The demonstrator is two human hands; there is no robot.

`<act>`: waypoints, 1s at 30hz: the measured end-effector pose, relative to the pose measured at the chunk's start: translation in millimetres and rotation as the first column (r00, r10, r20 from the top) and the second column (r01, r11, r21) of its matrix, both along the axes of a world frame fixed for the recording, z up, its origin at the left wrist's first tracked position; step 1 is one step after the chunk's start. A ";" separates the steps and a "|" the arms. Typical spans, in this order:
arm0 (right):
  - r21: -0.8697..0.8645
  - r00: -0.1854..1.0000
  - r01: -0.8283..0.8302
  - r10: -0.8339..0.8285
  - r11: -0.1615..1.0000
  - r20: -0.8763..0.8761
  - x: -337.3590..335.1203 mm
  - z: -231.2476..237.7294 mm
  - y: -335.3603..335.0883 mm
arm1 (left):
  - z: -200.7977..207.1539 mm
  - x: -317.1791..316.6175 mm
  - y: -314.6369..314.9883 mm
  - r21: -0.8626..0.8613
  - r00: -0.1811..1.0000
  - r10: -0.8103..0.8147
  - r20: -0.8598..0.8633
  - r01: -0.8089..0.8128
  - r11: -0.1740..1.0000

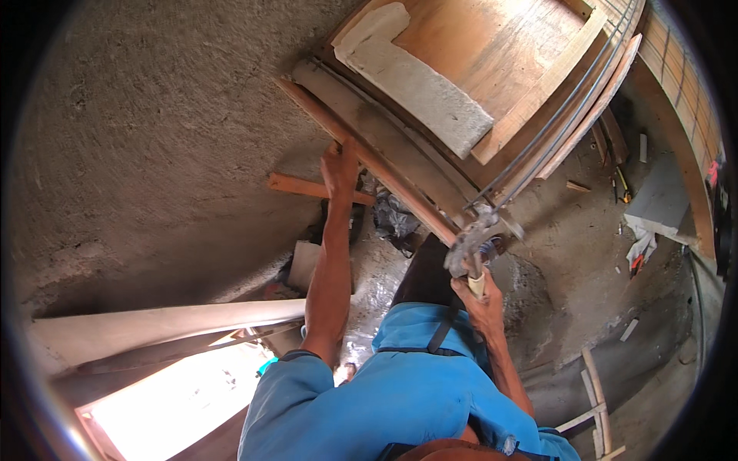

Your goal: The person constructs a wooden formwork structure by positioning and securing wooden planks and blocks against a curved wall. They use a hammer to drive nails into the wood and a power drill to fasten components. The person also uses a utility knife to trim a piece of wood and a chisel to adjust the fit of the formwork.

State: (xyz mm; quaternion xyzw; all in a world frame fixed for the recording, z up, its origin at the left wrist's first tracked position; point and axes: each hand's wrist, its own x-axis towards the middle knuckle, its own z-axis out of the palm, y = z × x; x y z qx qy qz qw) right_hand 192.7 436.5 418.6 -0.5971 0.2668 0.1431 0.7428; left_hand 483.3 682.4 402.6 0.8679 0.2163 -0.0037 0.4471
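The fingers [348, 146] of the left hand [339, 170] are clamped on the edge of a long brown board [400, 187], between its two ends. The fingers of the right hand [484, 306] are closed around the handle [477, 286] of a hammer [466, 255]. The hammer is beside the lower end of the board, near two thin metal rods [573, 111]; it is blurred, so I cannot tell if it touches them. Beyond the board lies a pale L-shaped slab [419, 86] on a wooden panel [480, 42].
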 end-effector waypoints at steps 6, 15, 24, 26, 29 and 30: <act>-0.195 0.982 0.185 -0.189 0.963 -0.006 -4.5 -10.3 27.8 | 23.2 -7.2 -9.0 -0.192 0.995 -0.006 -0.102 -0.013 0.981; -0.403 0.828 0.534 -0.556 0.743 0.073 1.4 -22.1 77.9 | -11.8 -8.3 18.5 -0.319 0.957 -0.269 -0.110 0.222 0.921; -0.214 0.747 0.664 -0.646 0.716 0.156 13.6 -12.9 109.7 | 12.3 -5.7 46.7 -0.400 0.954 -0.198 -0.223 0.095 0.912; -0.200 0.732 0.680 -0.667 0.705 0.137 18.2 -11.3 112.6 | 8.7 -1.4 49.7 -0.402 0.951 -0.250 -0.184 0.159 0.902; -0.184 0.729 0.685 -0.666 0.705 0.157 20.6 -21.2 109.3 | 4.7 5.8 43.7 -0.367 0.949 -0.274 -0.154 0.203 0.908; -0.216 0.736 0.676 -0.658 0.705 0.156 20.5 -21.7 108.2 | 3.2 7.8 39.8 -0.349 0.951 -0.272 -0.147 0.208 0.914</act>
